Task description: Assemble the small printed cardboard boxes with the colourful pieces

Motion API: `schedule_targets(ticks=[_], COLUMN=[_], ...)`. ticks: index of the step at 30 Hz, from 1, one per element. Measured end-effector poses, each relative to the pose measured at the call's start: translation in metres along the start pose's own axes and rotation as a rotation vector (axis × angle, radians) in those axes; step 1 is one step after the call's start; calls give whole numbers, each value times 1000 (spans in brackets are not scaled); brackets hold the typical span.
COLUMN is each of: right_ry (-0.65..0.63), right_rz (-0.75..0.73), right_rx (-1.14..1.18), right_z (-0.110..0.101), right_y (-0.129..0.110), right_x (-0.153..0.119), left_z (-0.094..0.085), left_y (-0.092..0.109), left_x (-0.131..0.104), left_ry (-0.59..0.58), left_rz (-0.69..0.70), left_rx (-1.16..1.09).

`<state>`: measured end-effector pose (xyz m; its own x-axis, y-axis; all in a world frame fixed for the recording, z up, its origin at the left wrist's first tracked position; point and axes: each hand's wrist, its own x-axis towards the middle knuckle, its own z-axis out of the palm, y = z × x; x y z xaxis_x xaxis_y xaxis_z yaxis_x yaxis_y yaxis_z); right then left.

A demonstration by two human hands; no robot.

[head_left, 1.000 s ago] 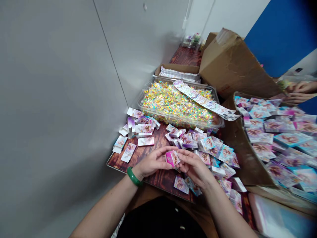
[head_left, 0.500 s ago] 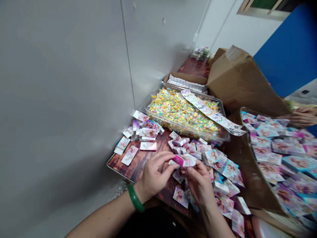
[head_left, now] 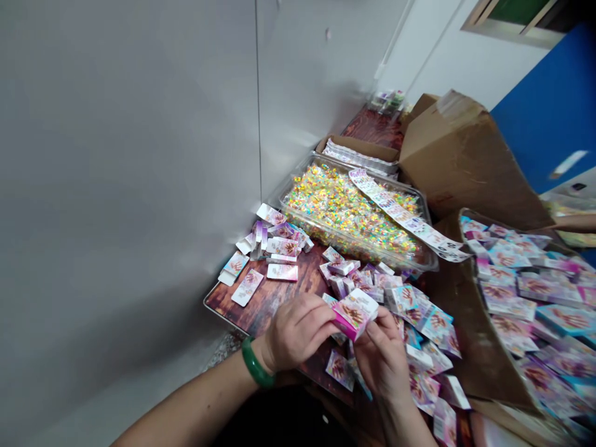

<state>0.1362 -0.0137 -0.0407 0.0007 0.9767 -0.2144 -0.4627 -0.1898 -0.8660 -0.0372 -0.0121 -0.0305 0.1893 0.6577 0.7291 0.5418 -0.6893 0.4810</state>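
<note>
A small pink and white printed box (head_left: 356,311) is held between both hands above the table's front edge. My left hand (head_left: 298,330), below a green bangle (head_left: 255,366), pinches its left end. My right hand (head_left: 384,354) grips the right end with thumb and fingers. The box's printed front faces up, with its pink side toward me. Behind and right of the hands lies a heap of similar boxes (head_left: 431,316) in purple, blue and white. More small boxes (head_left: 282,246) lie at the table's left.
Beyond the hands stands a clear tray (head_left: 354,239) of small colourful packets, with a printed strip (head_left: 395,208) across it. An open carton (head_left: 475,155) and many boxes (head_left: 544,285) fill the right. A grey wall (head_left: 139,155) borders the left; another person's arm (head_left: 577,222) shows far right.
The held box has turned so its printed front shows more. Both hands still hold it. The view has shifted slightly, and the other person's hand at the far right has mostly left the view.
</note>
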Motion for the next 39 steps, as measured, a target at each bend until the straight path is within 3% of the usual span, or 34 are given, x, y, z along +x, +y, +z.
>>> schedule_targets(ticks=[10,14,18,22,25,29,35,39], right_ry=[38,-39,-66,-77,-236,-476,-415,-379], right_rz=[-83,-76,-166,-243,-259,-120,-304,-350], right_rx=[-34,-82,-300,-591,-704,-633,-879,-962], right_z=[-1,-7,-15,-16,-18,-21,-18,-16], right_y=[-2,-4,-13,-26,-33,-38,-35,-32], right_x=[5,7,12,15,14,13,14,13], left_z=[5,9,10,11,12,9,6,10], left_y=[-2,-6,-8,-6,-5,-8,-10,-10], left_x=[4,4,4,2,1,3,5,4], left_ry=[-28,-14,22,-9,8,7,-31,-32], left_rz=[-8,-93,-222,-249,-292,-345,-534,-698], left_rx=[36,-44,-195,-271,-272,-288,-424,-526])
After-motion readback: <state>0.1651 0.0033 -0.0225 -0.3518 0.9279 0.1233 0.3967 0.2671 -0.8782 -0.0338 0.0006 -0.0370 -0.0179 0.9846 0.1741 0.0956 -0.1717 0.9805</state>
